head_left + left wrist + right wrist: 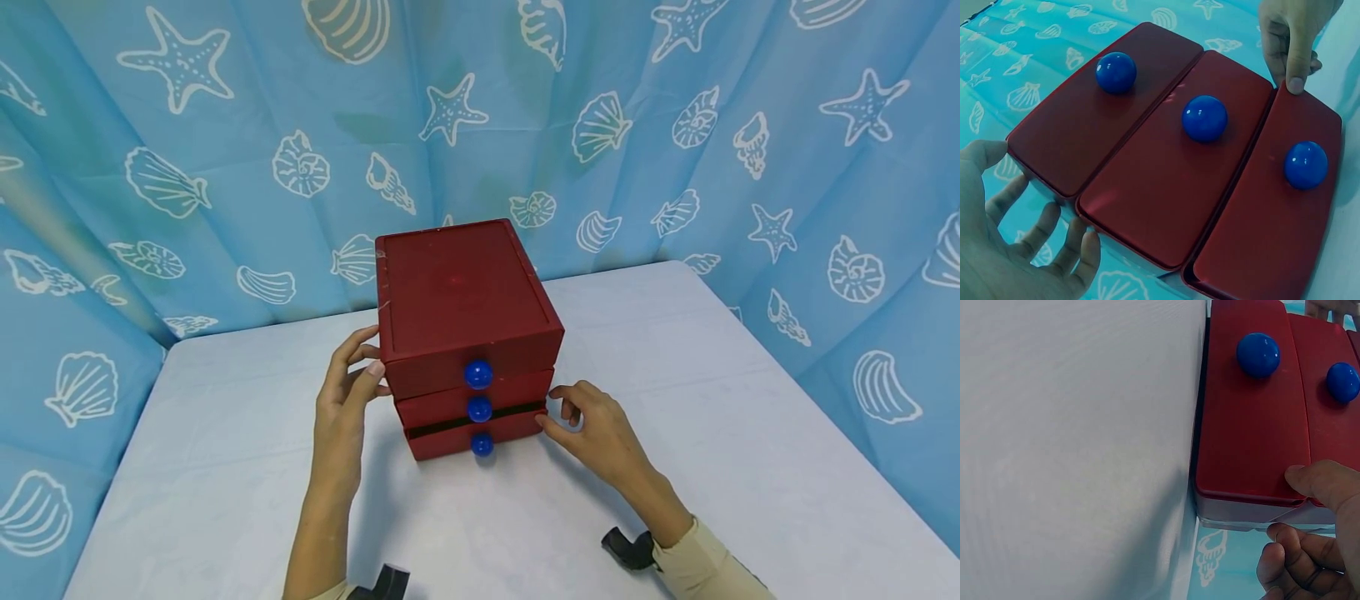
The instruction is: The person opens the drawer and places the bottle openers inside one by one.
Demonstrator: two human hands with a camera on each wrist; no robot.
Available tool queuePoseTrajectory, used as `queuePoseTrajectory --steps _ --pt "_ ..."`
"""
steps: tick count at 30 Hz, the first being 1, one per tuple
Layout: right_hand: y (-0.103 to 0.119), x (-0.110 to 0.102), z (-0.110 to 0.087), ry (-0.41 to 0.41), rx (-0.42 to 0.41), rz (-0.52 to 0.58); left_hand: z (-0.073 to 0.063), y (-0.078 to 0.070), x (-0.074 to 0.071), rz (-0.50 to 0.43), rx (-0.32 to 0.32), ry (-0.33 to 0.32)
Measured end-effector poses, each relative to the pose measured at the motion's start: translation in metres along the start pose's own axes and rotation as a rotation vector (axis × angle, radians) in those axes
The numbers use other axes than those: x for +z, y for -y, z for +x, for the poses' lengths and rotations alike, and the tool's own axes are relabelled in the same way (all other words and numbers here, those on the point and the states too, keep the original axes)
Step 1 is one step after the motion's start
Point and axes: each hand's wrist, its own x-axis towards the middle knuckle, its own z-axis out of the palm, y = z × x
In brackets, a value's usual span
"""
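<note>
A dark red chest of drawers (453, 292) stands on the table, its three drawer fronts facing me, each with a round blue knob (478, 374). Above the bottom drawer (442, 442) runs a dark gap. My left hand (341, 408) is at the chest's left side, thumb near the front corner and fingers spread along the side wall. On the right, my right hand (603, 433) has its thumb (1313, 480) against the outer end of the bottom drawer's front. Its other fingers bend loosely beside the chest's side wall.
A white cloth (225, 467) covers the table. Behind and along both sides hangs a blue curtain (480, 167) printed with white shells and starfish. Black wrist mounts (630, 550) sit at the cuffs of both beige sleeves (705, 558).
</note>
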Motion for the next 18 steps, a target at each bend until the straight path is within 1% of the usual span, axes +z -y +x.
queuePoseTrajectory --steps 4,11,18 --pt "-0.0004 0.0002 0.0005 0.002 0.003 0.005 0.0005 -0.0005 -0.0004 -0.004 0.01 0.002" --pt "0.0005 0.0001 0.0014 0.006 0.007 0.006 0.0003 -0.0001 -0.0003 0.002 -0.003 -0.004" --pt "0.0004 0.0007 0.0015 0.003 0.01 0.0 0.0002 0.0004 0.0002 0.008 -0.001 -0.004"
